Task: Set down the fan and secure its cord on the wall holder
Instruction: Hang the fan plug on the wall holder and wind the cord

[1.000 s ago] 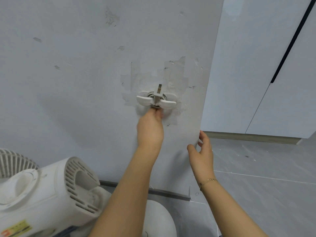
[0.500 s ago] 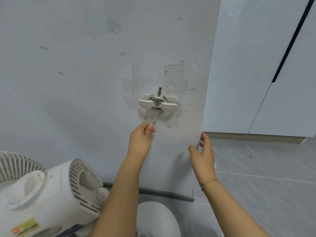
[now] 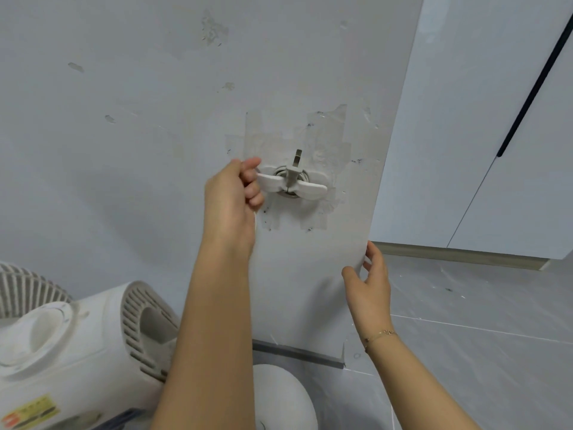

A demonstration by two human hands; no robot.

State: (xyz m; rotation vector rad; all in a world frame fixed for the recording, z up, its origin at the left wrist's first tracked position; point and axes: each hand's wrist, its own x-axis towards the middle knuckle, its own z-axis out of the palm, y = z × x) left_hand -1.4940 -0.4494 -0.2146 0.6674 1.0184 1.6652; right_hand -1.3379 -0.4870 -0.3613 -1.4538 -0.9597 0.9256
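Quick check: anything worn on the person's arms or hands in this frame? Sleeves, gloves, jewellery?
Both forearms are bare as far as the frame shows, with no sleeves visible and no gloves. The left hand shows no rings or wristwear. The right hand has a thin gold chain bracelet at the wrist; no rings can be seen on its visible fingers.

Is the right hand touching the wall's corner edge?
Touching. The head view shows the right hand with fingertips wrapped around the wall corner, thumb on the near face.
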